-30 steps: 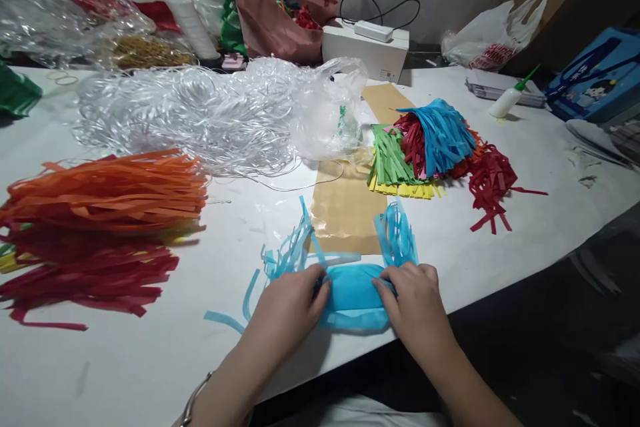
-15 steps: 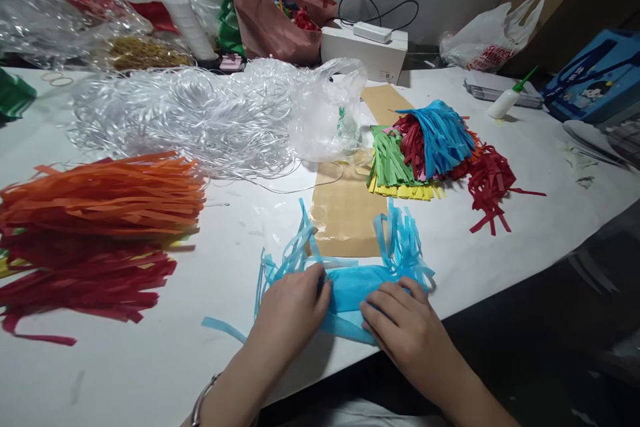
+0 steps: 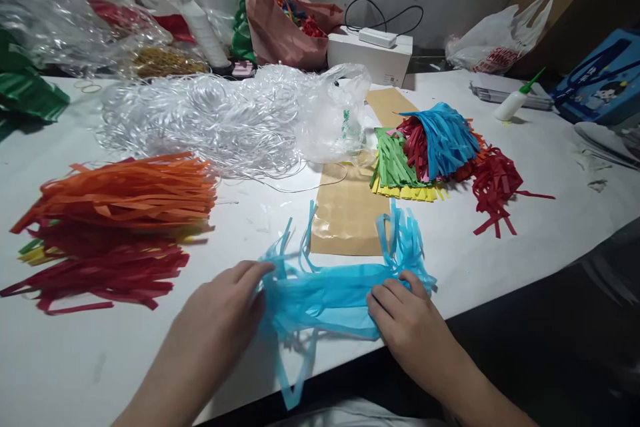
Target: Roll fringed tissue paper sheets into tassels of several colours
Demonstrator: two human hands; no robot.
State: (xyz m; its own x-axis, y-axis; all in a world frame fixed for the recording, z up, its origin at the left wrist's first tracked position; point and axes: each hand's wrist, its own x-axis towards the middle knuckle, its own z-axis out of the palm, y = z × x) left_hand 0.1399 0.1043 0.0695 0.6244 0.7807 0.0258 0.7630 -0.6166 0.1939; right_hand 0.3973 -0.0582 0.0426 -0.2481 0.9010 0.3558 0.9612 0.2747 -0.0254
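Observation:
Light blue tissue paper [image 3: 345,283] with fringed strips at both ends lies at the table's front edge. At its left end my left hand [image 3: 225,310] has its fingers bent around the fringe, slightly blurred. My right hand [image 3: 405,313] grips the right part of the paper, fingers curled over it. Some blue strips hang down over the front edge near my left hand. Beyond the paper lies a brown paper sheet [image 3: 350,213].
Orange fringe [image 3: 135,193] and dark red fringe [image 3: 110,273] lie at left. Clear stringy plastic [image 3: 210,120] spreads behind. Multicoloured tassels [image 3: 445,143], a glue bottle [image 3: 511,105] and a white box [image 3: 370,57] stand or lie farther back.
My left hand has moved left from the middle of the blue paper to its left fringe, uncovering more of the paper. My right hand has barely moved.

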